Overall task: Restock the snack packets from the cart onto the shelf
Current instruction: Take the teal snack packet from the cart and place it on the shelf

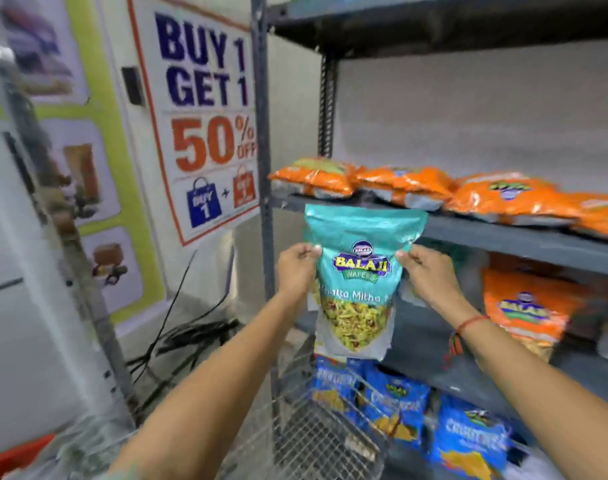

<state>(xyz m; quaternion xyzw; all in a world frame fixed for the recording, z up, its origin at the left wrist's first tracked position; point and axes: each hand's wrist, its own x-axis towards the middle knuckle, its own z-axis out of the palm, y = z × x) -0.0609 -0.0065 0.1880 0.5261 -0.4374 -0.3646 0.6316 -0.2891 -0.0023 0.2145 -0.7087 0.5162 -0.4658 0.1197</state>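
Teal packet (359, 282) was held upright in mid-air, in front of the shelf's (524, 239) front edge near its left end, above the cart (325, 434). Left hand (295, 268) had fingers clamped on the packet's left edge, right hand (425, 271) had fingers clamped on its right edge, both pinching high up near the top seal.

Risks, as I judged them:
- Grip was thin-edge pinch only; slick foil could slip and the packet drop into the cart.
- Orange packets (399, 187) already lay along that shelf's front edge, overhanging a bit. Pushing the teal one in could nudge one off.
- Packet top stood just below the shelf edge; lifting without clearing it could snag or crumple the seal.
- Upright packet looked bottom-heavy, likely to flop forward if stood near the edge.
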